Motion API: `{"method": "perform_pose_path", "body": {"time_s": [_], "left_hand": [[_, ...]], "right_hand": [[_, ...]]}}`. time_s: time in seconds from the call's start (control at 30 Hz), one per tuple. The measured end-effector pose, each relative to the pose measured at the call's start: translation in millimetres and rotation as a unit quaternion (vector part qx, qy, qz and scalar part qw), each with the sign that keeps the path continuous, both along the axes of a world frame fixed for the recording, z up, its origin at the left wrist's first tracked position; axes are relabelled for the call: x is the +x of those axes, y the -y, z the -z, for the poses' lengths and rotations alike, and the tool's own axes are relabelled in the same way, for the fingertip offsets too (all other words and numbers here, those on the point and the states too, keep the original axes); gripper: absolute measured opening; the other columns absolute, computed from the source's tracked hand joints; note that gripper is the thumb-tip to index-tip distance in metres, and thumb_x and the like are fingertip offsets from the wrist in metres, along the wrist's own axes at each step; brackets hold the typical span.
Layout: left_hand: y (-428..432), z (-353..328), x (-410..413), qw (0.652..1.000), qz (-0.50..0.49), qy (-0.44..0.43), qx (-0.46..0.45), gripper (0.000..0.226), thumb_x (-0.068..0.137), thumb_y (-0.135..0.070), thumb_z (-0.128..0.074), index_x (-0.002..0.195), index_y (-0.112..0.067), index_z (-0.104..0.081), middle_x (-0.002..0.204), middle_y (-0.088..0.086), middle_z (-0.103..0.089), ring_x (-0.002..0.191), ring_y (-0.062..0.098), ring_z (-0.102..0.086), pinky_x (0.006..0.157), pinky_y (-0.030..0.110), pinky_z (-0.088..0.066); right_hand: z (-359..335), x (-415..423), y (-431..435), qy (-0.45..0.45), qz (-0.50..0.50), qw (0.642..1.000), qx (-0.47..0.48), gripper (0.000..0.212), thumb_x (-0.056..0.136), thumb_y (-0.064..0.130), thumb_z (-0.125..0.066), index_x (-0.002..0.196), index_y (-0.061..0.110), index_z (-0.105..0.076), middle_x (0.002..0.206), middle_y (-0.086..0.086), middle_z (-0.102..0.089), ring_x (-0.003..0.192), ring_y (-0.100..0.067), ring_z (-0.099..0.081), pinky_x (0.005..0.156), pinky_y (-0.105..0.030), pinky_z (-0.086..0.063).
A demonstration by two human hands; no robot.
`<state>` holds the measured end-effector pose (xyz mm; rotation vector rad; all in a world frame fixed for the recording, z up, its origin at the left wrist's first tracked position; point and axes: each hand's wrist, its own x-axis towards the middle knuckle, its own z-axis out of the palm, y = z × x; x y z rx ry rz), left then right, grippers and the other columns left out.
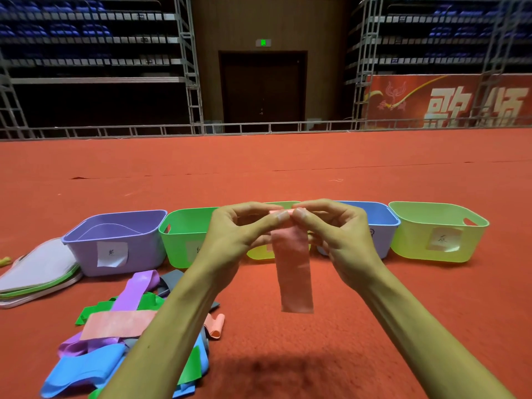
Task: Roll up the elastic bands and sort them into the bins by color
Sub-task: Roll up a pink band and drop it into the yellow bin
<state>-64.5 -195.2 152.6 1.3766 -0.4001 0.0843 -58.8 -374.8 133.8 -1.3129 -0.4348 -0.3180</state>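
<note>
Band pile (pixel 115 341): nearest of all, low on the person's left. It is a tangle of pink, purple, green, blue and grey strips on the red carpet (pixel 374 326), too overlapped to count exactly.
Left hand (pixel 230 237): thumb and forefinger pinch the top edge of the pink band (pixel 293 269).
Right hand (pixel 342 237): the same pinch, with its thumb tip close against the other's.
Pink band: held in the air in front of the middle bin. Its top is only just turned over and the rest hangs straight down, clear of the carpet.
Bins: five in a row, namely a purple bin (pixel 115 243), a green bin (pixel 181 240), a yellow bin (pixel 259 253) (mostly hidden behind the hands), a blue bin (pixel 383 226) and a pale yellow-green bin (pixel 437 234).
Pink count: three in sight, being one held, one flat on the pile and one curled strip (pixel 214 326) beside it.
Lids (pixel 37 272): one stack left of the purple bin, number unclear.
Risk: the stretchy strip may spring open if either pinch slackens, and an uneven first turn would roll skewed. None of the bins is pink and their labels are unreadable, so a wrong drop seems likely.
</note>
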Motion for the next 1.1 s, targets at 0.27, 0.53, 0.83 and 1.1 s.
{"method": "perform_pose_path", "body": {"time_s": [0.27, 0.53, 0.83, 1.1], "left_hand": [[-1.8, 0.9, 1.6, 1.0, 0.001, 0.015, 0.006, 0.034, 0.067, -0.016, -0.082, 0.098, -0.005, -0.078, 0.098, 0.017, -0.078, 0.093, 0.021, -0.074, 0.079, 0.026, -0.059], [-2.6, 4.6, 4.5, 0.999, -0.003, 0.033, 0.009, 0.027, 0.067, -0.01, -0.085, 0.094, -0.012, -0.081, 0.097, 0.019, -0.078, 0.094, 0.024, -0.072, 0.091, 0.035, -0.056], [0.5, 4.5, -0.5, 1.0, 0.01, 0.004, 0.005, 0.039, 0.069, -0.017, -0.082, 0.105, -0.003, -0.078, 0.105, 0.019, -0.077, 0.097, 0.024, -0.072, 0.079, 0.031, -0.06], [1.9, 2.4, -1.2, 1.0, 0.016, 0.006, 0.01, 0.034, 0.074, -0.019, -0.079, 0.102, 0.001, -0.077, 0.102, 0.019, -0.077, 0.094, 0.025, -0.074, 0.076, 0.03, -0.059]], "right_hand": [[3.3, -0.6, 3.4, 0.016, -0.024, 1.0, 0.003, 0.024, 0.077, 0.016, -0.081, 0.1, 0.01, -0.079, 0.102, -0.024, -0.076, 0.095, -0.038, -0.071, 0.081, -0.045, -0.054], [4.5, -1.8, 0.6, -0.013, -0.027, 1.0, 0.001, 0.028, 0.078, 0.031, -0.084, 0.093, 0.008, -0.078, 0.093, -0.017, -0.076, 0.082, -0.026, -0.072, 0.068, -0.035, -0.057], [3.9, -2.7, -1.4, 0.021, -0.008, 1.0, 0.008, 0.017, 0.081, 0.018, -0.075, 0.092, 0.005, -0.077, 0.079, 0.0, -0.076, 0.069, -0.011, -0.067, 0.062, -0.022, -0.05], [3.3, -5.8, 1.0, 0.024, -0.031, 0.999, 0.011, 0.018, 0.083, 0.014, -0.074, 0.099, 0.006, -0.077, 0.102, -0.019, -0.078, 0.091, -0.03, -0.076, 0.073, -0.034, -0.059]]}}
